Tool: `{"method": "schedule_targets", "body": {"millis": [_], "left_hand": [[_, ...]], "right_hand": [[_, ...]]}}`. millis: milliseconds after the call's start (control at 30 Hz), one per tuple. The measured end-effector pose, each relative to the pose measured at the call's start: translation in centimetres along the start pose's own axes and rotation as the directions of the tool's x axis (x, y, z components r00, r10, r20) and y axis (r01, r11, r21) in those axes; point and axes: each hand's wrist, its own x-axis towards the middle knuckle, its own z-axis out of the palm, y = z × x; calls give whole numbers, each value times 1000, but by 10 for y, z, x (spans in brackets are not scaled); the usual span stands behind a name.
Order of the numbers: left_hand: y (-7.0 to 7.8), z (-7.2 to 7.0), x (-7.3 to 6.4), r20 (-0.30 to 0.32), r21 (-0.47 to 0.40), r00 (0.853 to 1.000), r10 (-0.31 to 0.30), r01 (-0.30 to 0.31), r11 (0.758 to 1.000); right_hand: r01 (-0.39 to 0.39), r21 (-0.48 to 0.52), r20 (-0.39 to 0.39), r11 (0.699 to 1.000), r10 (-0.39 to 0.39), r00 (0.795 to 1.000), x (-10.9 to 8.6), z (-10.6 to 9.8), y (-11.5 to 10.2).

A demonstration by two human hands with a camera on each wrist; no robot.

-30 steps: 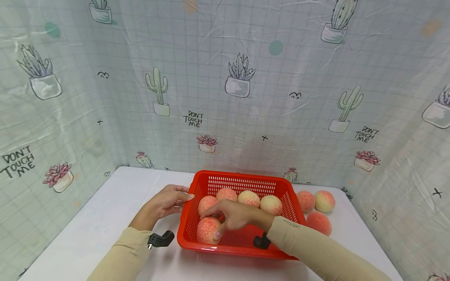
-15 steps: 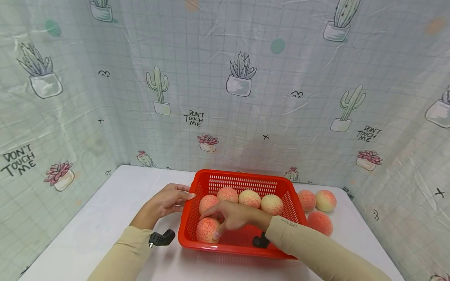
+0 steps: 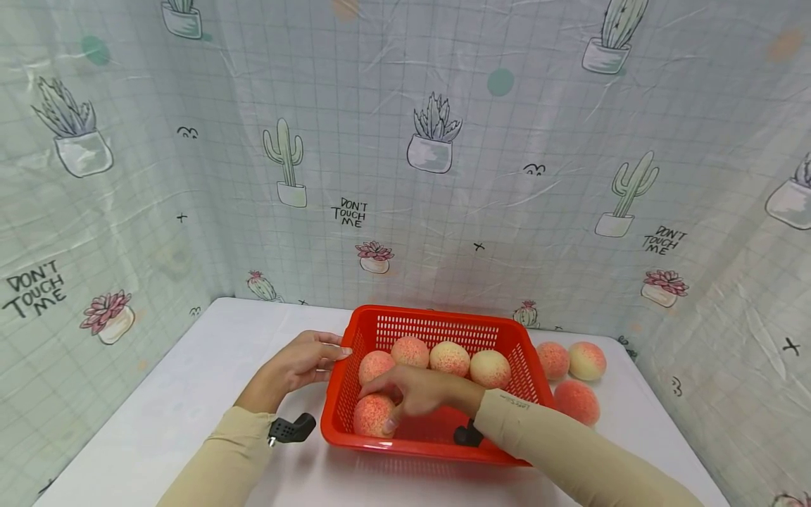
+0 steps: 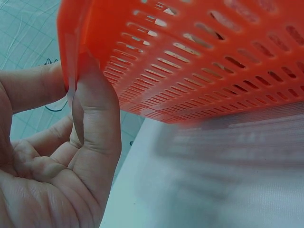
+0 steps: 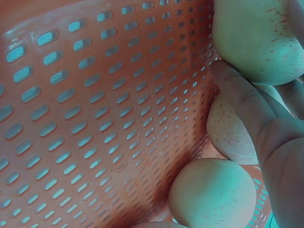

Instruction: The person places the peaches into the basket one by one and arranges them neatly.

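A red plastic basket (image 3: 443, 454) with slotted walls sits on the white table. My left hand (image 3: 307, 362) pinches its left rim between thumb and fingers; the left wrist view shows the thumb (image 4: 97, 109) against the rim's outer side. Inside the basket my right hand (image 3: 418, 387) grips a speckled pink peach (image 3: 372, 417) in the near left corner. Close up, the right wrist view has this peach (image 5: 256, 42) between the fingers. Behind it stand a pink peach (image 3: 376, 366), another pink one (image 3: 410, 351) and two paler peaches, one speckled (image 3: 450, 358), one cream (image 3: 490, 369).
Right of the basket, three more peaches lie on the table (image 3: 209, 394): a pink one (image 3: 553, 360), a cream and pink one (image 3: 586, 361) and a darker pink one (image 3: 576, 403). A cactus-print curtain (image 3: 393, 141) encloses the table at the back and sides.
My right hand has eased very slightly left with the peach, staying in the near left corner. The left hand keeps its place on the rim.
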Motion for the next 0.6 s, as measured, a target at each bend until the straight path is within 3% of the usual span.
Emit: {"method": "schedule_targets", "body": {"millis": [333,600], "left_hand": [[2,1,-1,-7,2,1000,-15,15,1000],[2,3,-2,-10,10,1000,-15,15,1000]], "right_hand": [[-31,-82,-16,996,30,999,-6,-2,-2],[-72,-56,-25,996,71,997,-15,-5,-6]]}}
